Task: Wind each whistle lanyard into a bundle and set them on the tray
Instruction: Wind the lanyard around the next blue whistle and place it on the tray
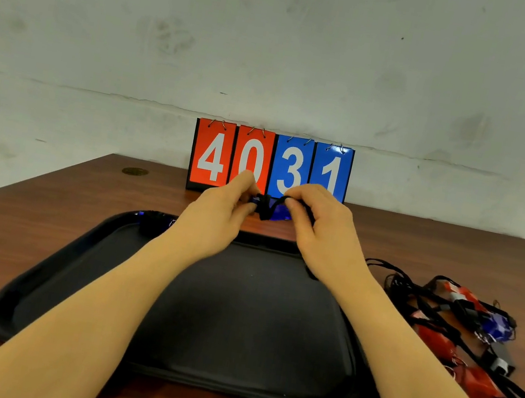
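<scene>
L hand [233, 201] & R hand [307, 213] are pinched on a black lanyard [264, 208] above the tray [43, 273]. Coils should be kept tight, tail tucked in.

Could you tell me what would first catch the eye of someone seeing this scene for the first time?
The red and blue flip scoreboard reading 4031 stands out against the wall. Just before it, the left hand and right hand pinch a black lanyard above the dark tray. A tangle of red and blue whistles lies right of the tray.
</scene>
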The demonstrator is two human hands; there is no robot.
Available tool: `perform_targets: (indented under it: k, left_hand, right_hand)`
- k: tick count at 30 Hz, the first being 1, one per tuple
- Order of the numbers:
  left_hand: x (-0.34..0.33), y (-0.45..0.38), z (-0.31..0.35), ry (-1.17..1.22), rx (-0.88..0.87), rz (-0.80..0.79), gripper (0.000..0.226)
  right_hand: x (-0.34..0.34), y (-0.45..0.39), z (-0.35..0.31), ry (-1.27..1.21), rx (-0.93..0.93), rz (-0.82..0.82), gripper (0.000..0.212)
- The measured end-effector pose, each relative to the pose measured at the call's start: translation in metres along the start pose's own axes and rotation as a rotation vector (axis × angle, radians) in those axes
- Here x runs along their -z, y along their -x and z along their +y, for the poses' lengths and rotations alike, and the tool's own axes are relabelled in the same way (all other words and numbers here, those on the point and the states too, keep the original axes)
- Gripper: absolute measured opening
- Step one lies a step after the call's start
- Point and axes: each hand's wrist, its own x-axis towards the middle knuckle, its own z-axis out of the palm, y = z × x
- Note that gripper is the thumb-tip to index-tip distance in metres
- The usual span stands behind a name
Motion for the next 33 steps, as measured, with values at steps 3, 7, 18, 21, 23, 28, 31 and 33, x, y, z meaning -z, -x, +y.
perform_targets:
  k: [3, 7, 18, 21, 23, 28, 31, 33]
  left_hand:
    - [0.000, 0.002, 0.004, 0.014, -0.051, -0.056, 0.013]
    - [0.003, 0.004, 0.009, 0.068, -0.078, -0.071, 0.011]
    - [0.007, 0.006, 0.015, 0.143, -0.065, -0.112, 0.008]
    - [0.007, 0.007, 0.017, 0.199, -0.058, -0.117, 0.008]
    - [0.007, 0.006, 0.019, 0.266, -0.052, -0.105, 0.009]
    - [0.010, 0.004, 0.018, 0.470, -0.021, -0.007, 0.014]
    - [0.009, 0.001, 0.015, 0.494, 0.010, 0.044, 0.021]
    - [0.008, 0.000, 0.013, 0.453, 0.038, 0.066, 0.022]
  right_hand:
    - [0.000, 0.001, 0.002, 0.032, -0.021, 0.003, 0.018]
    - [0.001, -0.001, 0.001, -0.120, -0.156, 0.072, 0.017]
    - [0.010, -0.005, 0.005, -0.630, -0.477, 0.101, 0.009]
    - [0.009, -0.006, 0.009, -0.667, -0.514, 0.097, 0.012]
    - [0.009, -0.006, 0.010, -0.668, -0.528, 0.105, 0.012]
    - [0.004, -0.002, 0.005, -0.566, -0.447, -0.035, 0.013]
    - [0.002, 0.000, 0.002, -0.535, -0.354, -0.114, 0.012]
    - [0.001, 0.001, 0.001, -0.514, -0.332, -0.152, 0.008]
